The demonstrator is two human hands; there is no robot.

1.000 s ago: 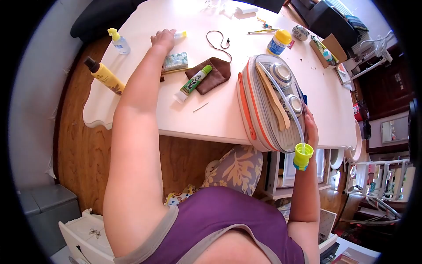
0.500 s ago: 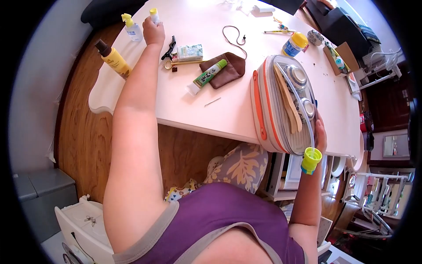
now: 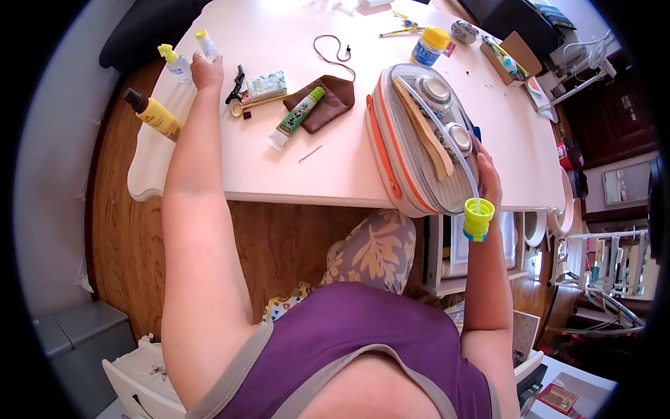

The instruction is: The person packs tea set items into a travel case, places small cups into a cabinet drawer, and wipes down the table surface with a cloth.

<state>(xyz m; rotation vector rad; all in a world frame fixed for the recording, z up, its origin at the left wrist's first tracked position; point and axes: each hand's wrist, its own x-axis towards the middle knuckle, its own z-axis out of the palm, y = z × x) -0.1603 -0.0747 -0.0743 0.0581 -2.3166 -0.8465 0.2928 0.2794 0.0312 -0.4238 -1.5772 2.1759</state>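
My left hand [image 3: 207,73] reaches across the white table and is closed around the lower part of a small bottle with a yellow cap [image 3: 205,43]. A pump bottle [image 3: 178,68] stands just left of it. My right hand [image 3: 490,178] grips the right side of a clear-topped zip case [image 3: 392,150] with orange trim, at the table's near edge. On the case's lid area show two patterned bowls [image 3: 436,91], wooden tongs or sticks [image 3: 426,133] and a clear tube ending in a lime-green cap [image 3: 478,218]. Whether these lie inside or on top I cannot tell.
A yellow spray bottle [image 3: 155,119] stands by my left forearm. Mid-table lie a green tube [image 3: 299,117], a brown pouch [image 3: 331,105], a tissue pack [image 3: 267,85] and a thin stick [image 3: 310,153]. Further back are a yellow-lidded jar [image 3: 429,47] and a cardboard box [image 3: 513,59].
The whole view has shifted and turned slightly, so the table things appear further left. My left hand stays on the small bottle, my right on the case.
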